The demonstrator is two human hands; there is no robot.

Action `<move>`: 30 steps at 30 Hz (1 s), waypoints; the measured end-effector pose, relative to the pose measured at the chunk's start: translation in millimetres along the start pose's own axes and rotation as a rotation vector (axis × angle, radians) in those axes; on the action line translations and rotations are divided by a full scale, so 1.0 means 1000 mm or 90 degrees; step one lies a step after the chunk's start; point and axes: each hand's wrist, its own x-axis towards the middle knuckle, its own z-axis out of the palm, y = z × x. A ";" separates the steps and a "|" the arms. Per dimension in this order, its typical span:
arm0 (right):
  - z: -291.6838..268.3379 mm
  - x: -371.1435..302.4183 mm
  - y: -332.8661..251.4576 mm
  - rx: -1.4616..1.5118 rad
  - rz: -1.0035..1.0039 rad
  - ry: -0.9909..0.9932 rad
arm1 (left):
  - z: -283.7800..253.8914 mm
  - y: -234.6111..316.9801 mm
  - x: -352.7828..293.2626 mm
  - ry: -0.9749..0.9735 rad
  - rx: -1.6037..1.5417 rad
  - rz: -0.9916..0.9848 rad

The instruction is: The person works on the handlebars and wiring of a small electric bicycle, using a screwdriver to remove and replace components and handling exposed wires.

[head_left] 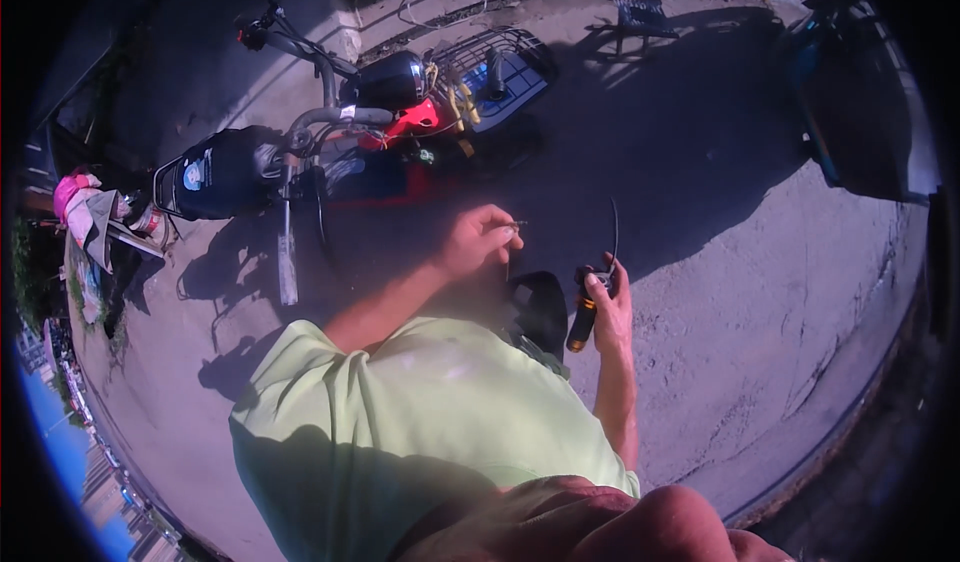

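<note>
In my right hand (pixel 618 297) is a black handlebar grip (pixel 581 324) with orange bands. My thumb rests on its upper end, and a thin dark cable (pixel 615 224) curves up from there. My left hand (pixel 480 239), to the left of it and apart from it, has thumb and fingertips closed together on a small thin dark piece (pixel 519 224). That piece is too small to name, and I cannot tell whether it joins the cable. A rounded black object (pixel 540 307) lies below, between my hands, partly hidden by my shirt.
Ahead on the left stands a two-wheeler with a handlebar (pixel 340 116), a dark seat (pixel 215 174) and a red part (pixel 415 120). A wire basket (pixel 520 50) beyond it holds yellowish items. A small stool (pixel 643 17) stands farther back; a dark vehicle (pixel 860 102) is at the right.
</note>
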 end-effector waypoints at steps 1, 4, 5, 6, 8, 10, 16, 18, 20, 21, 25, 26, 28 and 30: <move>-0.006 0.012 -0.006 -0.010 -0.004 0.008 | 0.001 0.007 0.007 0.011 -0.013 0.009; -0.024 0.054 -0.013 -0.042 0.003 0.024 | -0.001 0.017 0.025 0.058 -0.049 0.018; -0.027 0.068 -0.022 -0.043 0.000 0.008 | -0.006 0.016 0.030 0.088 -0.068 0.018; -0.029 0.084 -0.033 -0.046 -0.002 -0.013 | -0.010 0.017 0.035 0.122 -0.088 0.020; -0.034 0.122 -0.041 -0.096 -0.022 -0.021 | -0.011 0.021 0.053 0.170 -0.101 0.041; -0.042 0.176 -0.051 -0.198 -0.070 -0.001 | -0.012 0.024 0.071 0.221 -0.102 0.073; -0.054 0.388 -0.077 -0.266 0.023 -0.209 | 0.001 0.033 0.107 0.420 -0.074 0.120; -0.049 0.438 -0.089 -0.231 0.038 -0.197 | 0.014 0.042 0.120 0.489 -0.079 0.110; -0.048 0.487 -0.094 -0.248 0.058 -0.193 | 0.030 0.052 0.133 0.558 -0.079 0.094; -0.052 0.513 -0.096 -0.281 0.071 -0.191 | 0.037 0.054 0.142 0.565 -0.087 0.111; -0.065 0.624 -0.087 -0.653 -0.043 -0.188 | 0.067 0.052 0.165 0.611 -0.083 0.127; -0.065 0.647 -0.094 -0.606 -0.014 -0.192 | 0.075 0.060 0.172 0.627 -0.083 0.114; -0.045 0.673 -0.114 -0.700 -0.101 -0.128 | 0.089 0.069 0.182 0.665 -0.099 0.099; -0.010 0.678 -0.147 -0.733 -0.381 -0.131 | 0.097 0.065 0.182 0.719 -0.083 0.062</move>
